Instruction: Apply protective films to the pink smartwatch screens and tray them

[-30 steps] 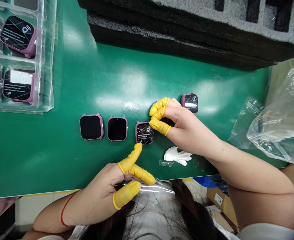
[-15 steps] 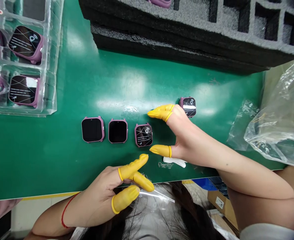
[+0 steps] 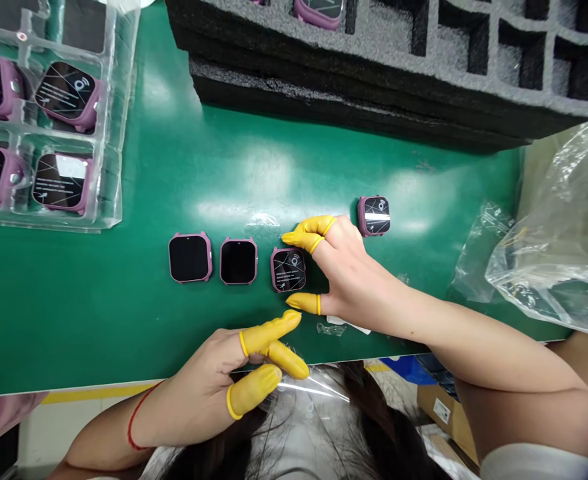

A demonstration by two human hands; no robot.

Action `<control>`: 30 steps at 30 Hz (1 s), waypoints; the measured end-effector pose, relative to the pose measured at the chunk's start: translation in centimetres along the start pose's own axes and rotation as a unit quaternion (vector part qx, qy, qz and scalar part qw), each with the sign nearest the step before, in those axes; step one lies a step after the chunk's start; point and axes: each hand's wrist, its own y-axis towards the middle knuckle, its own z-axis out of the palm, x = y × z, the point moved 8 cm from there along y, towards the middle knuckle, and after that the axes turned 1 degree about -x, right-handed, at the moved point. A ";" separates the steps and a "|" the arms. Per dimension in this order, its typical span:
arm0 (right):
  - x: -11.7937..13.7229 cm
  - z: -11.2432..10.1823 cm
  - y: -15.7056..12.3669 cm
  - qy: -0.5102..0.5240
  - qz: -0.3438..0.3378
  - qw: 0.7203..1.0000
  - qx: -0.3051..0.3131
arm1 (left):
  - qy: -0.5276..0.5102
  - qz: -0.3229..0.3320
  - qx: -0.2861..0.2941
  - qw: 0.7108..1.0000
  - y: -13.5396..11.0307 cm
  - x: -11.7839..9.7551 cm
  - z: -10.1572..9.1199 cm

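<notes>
Over the smartwatch with a printed screen film (image 3: 289,270), my right hand (image 3: 344,257) reaches in from the right. Yellow finger cots cover its thumb and fingers. The fingertips are at the watch's top edge and the thumb is at its bottom edge, spread apart; whether they touch cannot be made out. My left hand (image 3: 214,380), also in yellow finger cots, hovers at the table's front edge with fingers apart and no object visible between them. To the left lie two purple-framed watches with dark screens, one (image 3: 239,261) nearer and one (image 3: 190,258) farther. Another film-covered watch (image 3: 374,215) sits behind my right hand.
A clear blister tray (image 3: 109,150) with several purple watches is at the left. Black foam with square slots (image 3: 424,87) spans the back. Clear plastic bags (image 3: 554,247) lie at the right. A scrap of clear film (image 3: 331,329) is near the front edge.
My right hand has moved left, bringing its fingers and thumb to either side of the film-covered watch. My left hand has barely moved. The view has shifted slightly.
</notes>
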 end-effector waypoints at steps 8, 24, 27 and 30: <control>0.0 -0.6 0.2 0.014 0.009 0.999 -0.042 | -0.129 -0.027 -0.076 0.988 -0.5 0.7 -0.3; 3.3 -0.7 -2.7 0.471 0.078 0.871 0.118 | 0.020 0.041 -0.173 0.984 0.9 -2.2 1.0; 2.8 0.1 -3.0 0.555 0.154 0.812 0.095 | 0.070 0.046 -0.200 0.976 0.5 -2.9 1.5; 2.8 0.4 -3.3 0.591 0.176 0.786 0.051 | 0.136 0.050 -0.235 0.961 0.3 -3.5 2.0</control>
